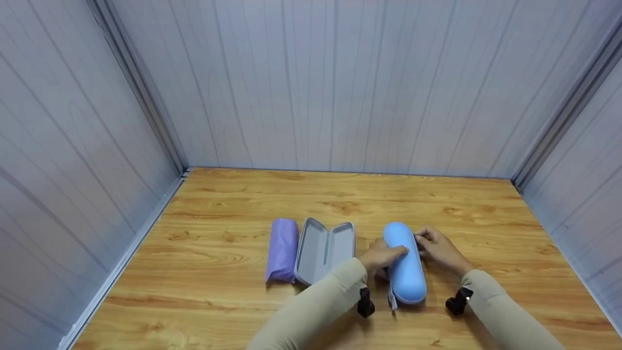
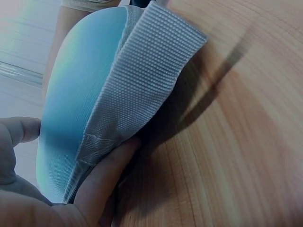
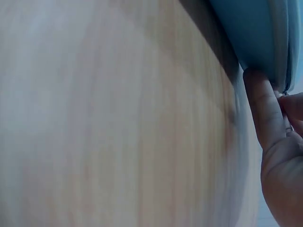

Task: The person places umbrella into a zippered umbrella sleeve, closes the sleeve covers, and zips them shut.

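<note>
A light blue zippered hard case (image 1: pixel 406 265) lies closed on the wooden table. My left hand (image 1: pixel 381 255) grips it from the left, thumb on top and fingers low along the side. In the left wrist view a grey fabric strap (image 2: pixel 137 75) sticks out from the case's seam, just above those fingers. At the case's far right edge my right hand (image 1: pixel 442 250) pinches the zipper pull. The right wrist view has its fingers (image 3: pixel 265 109) against the blue shell, right by the zipper seam; the pull itself is mostly hidden.
Left of my left hand, a grey case (image 1: pixel 313 250) lies spread open. Beside that one is a purple wrapped pouch (image 1: pixel 283 248). Pale panel walls (image 1: pixel 311 87) rise along the back and both sides of the table (image 1: pixel 218 291).
</note>
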### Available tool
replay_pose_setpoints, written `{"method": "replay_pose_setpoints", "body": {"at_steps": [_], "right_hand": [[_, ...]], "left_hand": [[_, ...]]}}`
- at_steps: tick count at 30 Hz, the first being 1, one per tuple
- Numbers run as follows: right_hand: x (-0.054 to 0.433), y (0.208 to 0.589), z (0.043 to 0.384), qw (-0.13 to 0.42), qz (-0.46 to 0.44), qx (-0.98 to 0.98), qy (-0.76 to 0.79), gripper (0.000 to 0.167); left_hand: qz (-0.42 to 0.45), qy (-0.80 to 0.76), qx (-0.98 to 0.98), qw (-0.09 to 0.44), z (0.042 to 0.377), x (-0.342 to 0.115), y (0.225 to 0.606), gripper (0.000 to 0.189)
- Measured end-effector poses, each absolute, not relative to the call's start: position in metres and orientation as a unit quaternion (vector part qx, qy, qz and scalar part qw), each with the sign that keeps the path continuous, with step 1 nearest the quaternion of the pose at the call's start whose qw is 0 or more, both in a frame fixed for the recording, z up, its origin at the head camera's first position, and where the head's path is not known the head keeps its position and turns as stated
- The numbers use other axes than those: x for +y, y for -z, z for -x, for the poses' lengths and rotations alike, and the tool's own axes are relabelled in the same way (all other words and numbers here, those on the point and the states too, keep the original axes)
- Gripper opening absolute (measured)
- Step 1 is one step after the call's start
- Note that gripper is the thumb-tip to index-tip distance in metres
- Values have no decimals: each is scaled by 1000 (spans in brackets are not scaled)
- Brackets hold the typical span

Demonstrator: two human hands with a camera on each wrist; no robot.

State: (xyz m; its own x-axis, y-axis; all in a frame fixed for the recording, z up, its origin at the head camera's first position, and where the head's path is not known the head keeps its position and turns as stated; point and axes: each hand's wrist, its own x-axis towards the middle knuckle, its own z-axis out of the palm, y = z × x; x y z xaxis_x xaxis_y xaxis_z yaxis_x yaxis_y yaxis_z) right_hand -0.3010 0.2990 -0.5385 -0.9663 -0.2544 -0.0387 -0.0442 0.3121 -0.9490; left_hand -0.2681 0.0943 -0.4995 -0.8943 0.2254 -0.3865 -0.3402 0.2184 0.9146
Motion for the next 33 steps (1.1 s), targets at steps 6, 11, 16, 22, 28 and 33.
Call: {"method": "replay_pose_setpoints", "body": {"at_steps": [6,11,16,22,28,33], "right_hand": [[301,538,294,113,96,796,587,20],[301,536,290,113,93,796,587,19],[302,535,290,106,91,802,581,21],[303,537,291,98,94,803,580,24],[302,537,292,97,84,808,575,23],[302,535,289,90,85,820,559,25]], "left_hand": [[38,-626,745,227,268,93,500,64],[39,-631,740,229,268,92,500,63],[33,-636,734,235,268,92,501,60],[31,-640,731,234,268,92,501,54],[38,-636,734,237,268,93,500,54],[34,-636,733,239,268,93,500,59]]}}
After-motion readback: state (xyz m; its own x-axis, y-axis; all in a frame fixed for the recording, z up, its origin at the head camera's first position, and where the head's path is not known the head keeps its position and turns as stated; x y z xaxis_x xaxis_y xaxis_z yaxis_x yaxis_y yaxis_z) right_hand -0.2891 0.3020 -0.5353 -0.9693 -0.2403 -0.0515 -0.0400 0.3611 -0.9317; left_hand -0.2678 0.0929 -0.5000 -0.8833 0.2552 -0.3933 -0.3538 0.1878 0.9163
